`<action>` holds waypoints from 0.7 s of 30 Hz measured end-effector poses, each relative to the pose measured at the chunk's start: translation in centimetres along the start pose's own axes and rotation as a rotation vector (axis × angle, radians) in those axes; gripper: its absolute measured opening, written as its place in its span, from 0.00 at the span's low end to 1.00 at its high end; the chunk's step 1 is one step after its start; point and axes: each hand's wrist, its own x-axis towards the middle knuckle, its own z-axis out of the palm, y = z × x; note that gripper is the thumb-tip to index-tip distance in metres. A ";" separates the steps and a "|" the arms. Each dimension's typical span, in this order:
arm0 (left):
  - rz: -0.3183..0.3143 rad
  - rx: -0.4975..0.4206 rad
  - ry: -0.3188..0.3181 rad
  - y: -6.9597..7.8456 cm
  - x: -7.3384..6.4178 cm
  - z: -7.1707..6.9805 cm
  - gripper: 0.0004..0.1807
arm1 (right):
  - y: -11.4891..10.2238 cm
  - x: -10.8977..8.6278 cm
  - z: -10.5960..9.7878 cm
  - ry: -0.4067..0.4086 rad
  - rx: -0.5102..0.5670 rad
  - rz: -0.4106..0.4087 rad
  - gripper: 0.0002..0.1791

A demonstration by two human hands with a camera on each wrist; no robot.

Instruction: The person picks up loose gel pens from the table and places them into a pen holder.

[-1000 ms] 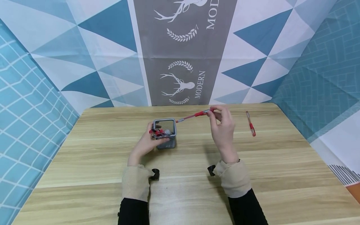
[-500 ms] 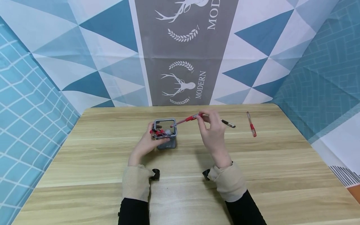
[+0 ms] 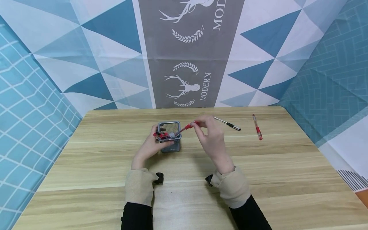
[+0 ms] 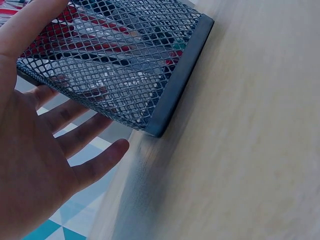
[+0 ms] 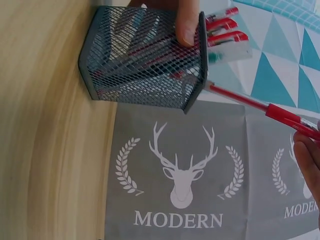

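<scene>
A dark metal mesh pen holder [image 3: 174,147] stands on the wooden table, with several red pens [image 5: 228,38] and a green-marked pen poking out of its mouth. My left hand [image 3: 149,147] holds it, thumb on the near side and fingers reaching round the far side. In the left wrist view the lower fingers [image 4: 95,165] stick out loosely beside the mesh [image 4: 120,65]. Between thumb and fingers, my right hand [image 3: 212,138] pinches a red gel pen [image 5: 284,114], slanted with its tip at the holder's rim. The right wrist view shows only part of that hand.
A black pen [image 3: 227,123] lies right of my right hand. Farther right rests another red pen [image 3: 257,128]. Behind the table [image 3: 184,191] hangs a patterned cloth [image 3: 120,48] with grey deer panels.
My right hand has moved left and slightly down, bringing the red pen's tip to the holder's mouth. The black pen on the table has come into sight. The left hand stays put.
</scene>
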 end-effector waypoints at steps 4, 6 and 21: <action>-0.003 0.004 0.001 0.0 0.0 0.0 0.49 | -0.3 -0.2 0.3 -0.030 -0.003 -0.035 0.09; -0.002 0.007 -0.002 0.0 0.0 0.0 0.49 | -0.3 -0.3 0.5 -0.038 -0.007 -0.045 0.08; 0.025 -0.059 -0.011 0.0 0.1 0.0 0.48 | -1.1 -1.0 1.9 -0.131 -0.047 -0.109 0.05</action>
